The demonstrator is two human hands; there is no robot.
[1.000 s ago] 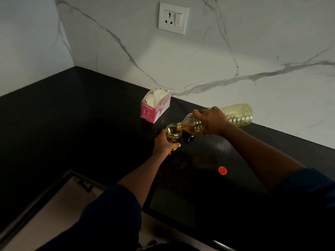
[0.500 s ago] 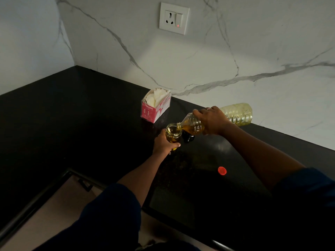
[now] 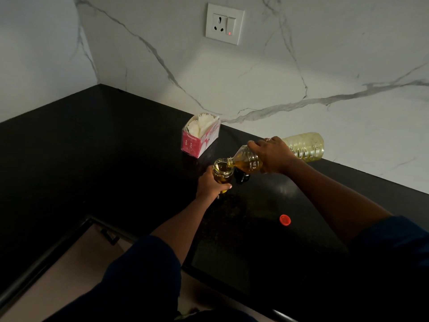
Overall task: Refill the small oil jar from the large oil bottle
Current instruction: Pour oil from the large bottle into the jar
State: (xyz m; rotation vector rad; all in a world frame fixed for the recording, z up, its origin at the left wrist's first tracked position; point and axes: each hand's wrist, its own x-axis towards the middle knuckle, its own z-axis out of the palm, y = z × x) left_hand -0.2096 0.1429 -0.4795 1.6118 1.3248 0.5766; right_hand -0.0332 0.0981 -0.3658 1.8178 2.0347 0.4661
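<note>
A small glass oil jar [image 3: 222, 171] stands open-mouthed on the black counter [image 3: 92, 159], partly filled with yellow oil. My left hand [image 3: 210, 185] grips its lower body from the near side. A large clear plastic oil bottle [image 3: 304, 147] lies tipped almost level, its mouth over the jar's rim and oil pooled at its neck. My right hand [image 3: 272, 154] holds the bottle around its middle. A dark round object [image 3: 242, 177], perhaps the jar's lid, sits just right of the jar under the bottle neck.
A red bottle cap [image 3: 285, 220] lies on the counter, nearer me and to the right. A pink tissue box [image 3: 199, 139] stands behind the jar by the marble wall. A wall socket [image 3: 224, 23] is above. The counter edge drops off at lower left.
Hands, jar and bottle hold nearly the same pose. No clear shift shows apart from slight camera motion.
</note>
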